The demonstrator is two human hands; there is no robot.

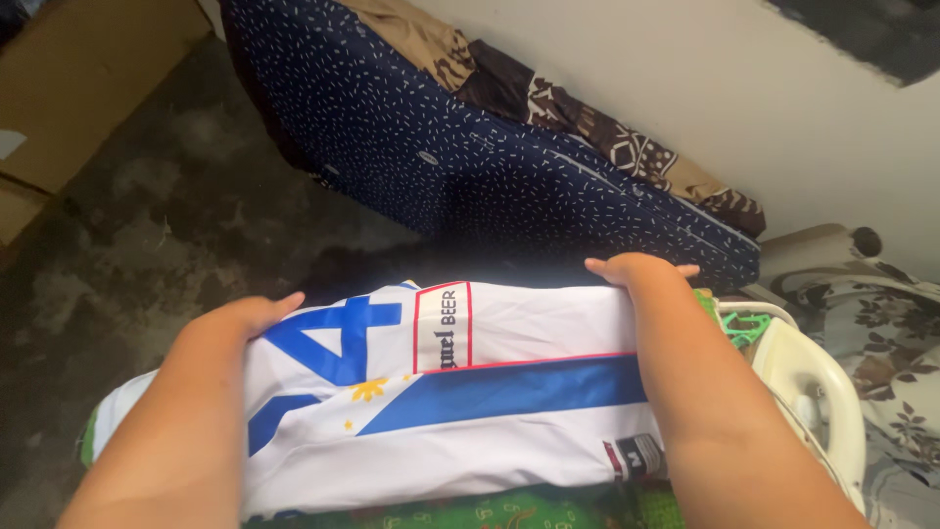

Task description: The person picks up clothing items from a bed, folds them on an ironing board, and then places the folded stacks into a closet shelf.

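Note:
A white sports jersey with blue stripes, a blue number, a small yellow sun and red-edged patches lies folded in front of me. My left hand rests on its far left corner, fingers curled over the edge. My right hand lies flat on its far right corner, fingers reaching past the edge. Both forearms run along the jersey's sides. Under the jersey a green patterned cloth shows at the near edge.
A dark blue speckled mattress leans against the white wall, with brown patterned cloth behind it. A cream clothes iron stands to the right beside floral fabric. Dark concrete floor and cardboard lie to the left.

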